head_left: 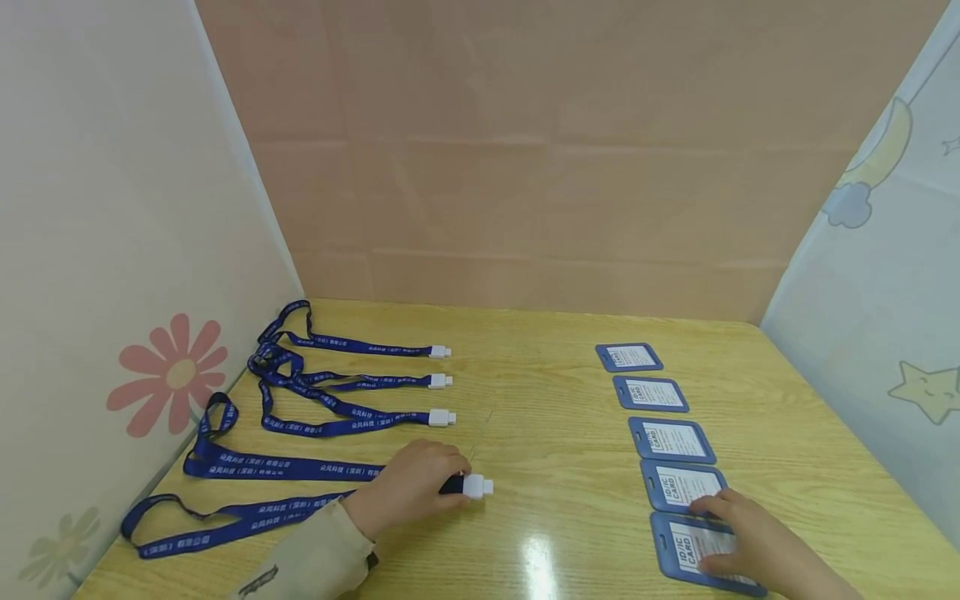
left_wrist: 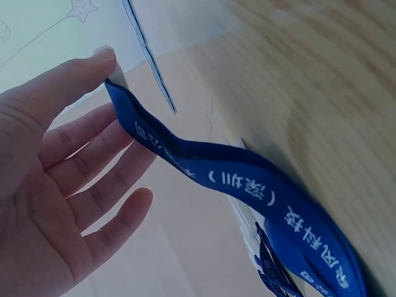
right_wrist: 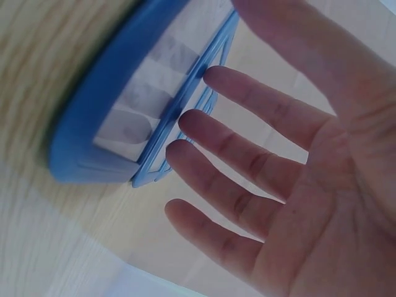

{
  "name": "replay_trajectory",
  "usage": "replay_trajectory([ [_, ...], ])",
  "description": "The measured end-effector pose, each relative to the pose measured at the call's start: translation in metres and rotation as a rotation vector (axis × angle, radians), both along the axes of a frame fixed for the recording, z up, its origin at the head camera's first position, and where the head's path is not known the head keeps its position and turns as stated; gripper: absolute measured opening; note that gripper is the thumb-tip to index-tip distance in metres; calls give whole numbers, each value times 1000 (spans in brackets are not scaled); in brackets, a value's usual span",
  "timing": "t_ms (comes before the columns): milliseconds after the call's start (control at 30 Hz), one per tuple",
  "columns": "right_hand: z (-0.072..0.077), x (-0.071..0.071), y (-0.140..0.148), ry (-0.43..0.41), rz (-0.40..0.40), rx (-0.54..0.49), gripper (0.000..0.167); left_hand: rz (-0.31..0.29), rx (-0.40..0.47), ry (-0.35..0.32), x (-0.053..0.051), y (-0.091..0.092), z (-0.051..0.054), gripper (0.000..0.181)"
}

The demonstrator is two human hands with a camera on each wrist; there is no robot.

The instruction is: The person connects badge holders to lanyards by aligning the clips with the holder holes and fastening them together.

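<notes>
Pinched a navy lanyard just behind its white clip with the left hand, low over the left-centre of a wood-grain table, with the thumb pressed to the strap and the outer fingers loosely parted. Spanned the nearest blue card holder, at the table's near right, with the right hand, with fingers nearly straight and widely spread, and with thumb well apart from fingertips. Could not tell how firmly, if at all, from these angles.

Risked a slip at the left with so narrow a pinch, likeliest through a twist in the flat band or a tug from the trailing loop. Risked, too, dragging a neighbour along: showed an upper strap and a lower strap both running toward the left hand and sleeve, with ends partly hidden. Could not match either with certainty to the pinched clip.

Risked a shove at the right into the adjacent card holder, lying just beside the nearest one, by closing the fingers off-centre or too flat. Showed three farther lanyards with loops bunched close at the left, and so prone, by the look of things, to snagging under a careless pull.
</notes>
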State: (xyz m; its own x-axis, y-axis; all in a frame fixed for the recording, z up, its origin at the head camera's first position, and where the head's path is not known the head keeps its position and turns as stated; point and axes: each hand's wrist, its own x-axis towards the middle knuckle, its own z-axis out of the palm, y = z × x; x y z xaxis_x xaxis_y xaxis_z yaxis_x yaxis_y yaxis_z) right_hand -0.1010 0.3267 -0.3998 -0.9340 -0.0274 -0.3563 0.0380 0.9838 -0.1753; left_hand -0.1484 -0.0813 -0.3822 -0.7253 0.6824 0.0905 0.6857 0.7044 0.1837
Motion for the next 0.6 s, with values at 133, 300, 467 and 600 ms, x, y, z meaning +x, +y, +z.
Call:
replay_trajectory([
  [133, -1, -1, 1, 6, 6, -2, 75, -23, 0, 19, 1, 3, 2, 28],
  [300, -4, -2, 2, 17, 10, -12, 75, -31, -14, 19, 0, 7, 3, 29],
  [467, -5, -3, 4, 38, 21, -30, 74, -23, -37, 1, -1, 11, 2, 29],
  [600, -5, -3, 4, 44, 30, -35, 73, -30, -47, 1, -1, 15, 1, 29],
])
